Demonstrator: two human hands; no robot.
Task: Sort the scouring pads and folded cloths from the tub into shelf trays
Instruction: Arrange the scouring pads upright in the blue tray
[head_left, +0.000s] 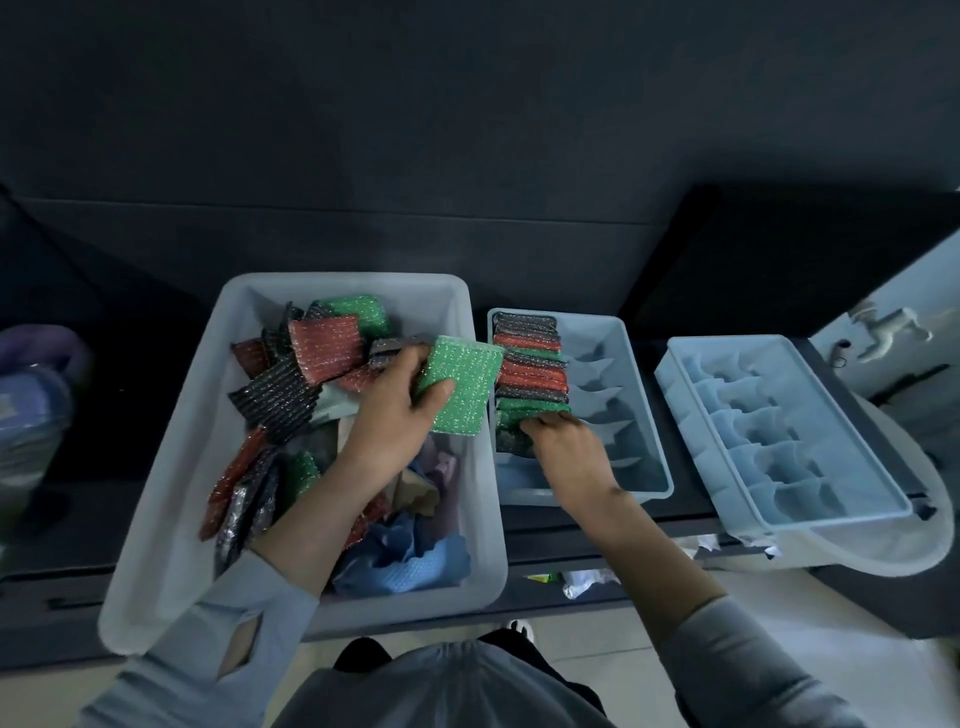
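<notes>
A large pale tub (171, 467) holds several red, green and dark glittery scouring pads and crumpled folded cloths (410, 551). My left hand (389, 410) grips a green scouring pad (462, 384) over the tub's right rim. Beside the tub, a divided shelf tray (639, 415) has a row of upright pads (527, 374) filling its left column. My right hand (566, 447) rests in that tray with its fingertips pressed against the near end of the row. A second divided tray (779, 436) lies further right with nothing in it.
The tub and trays stand on a dark counter against a dark wall. A bagged bundle (31, 405) lies at the far left. A white faucet (883, 327) and a pale basin edge (909, 551) are at the right. Scraps of wrapper (582, 579) lie at the counter's front edge.
</notes>
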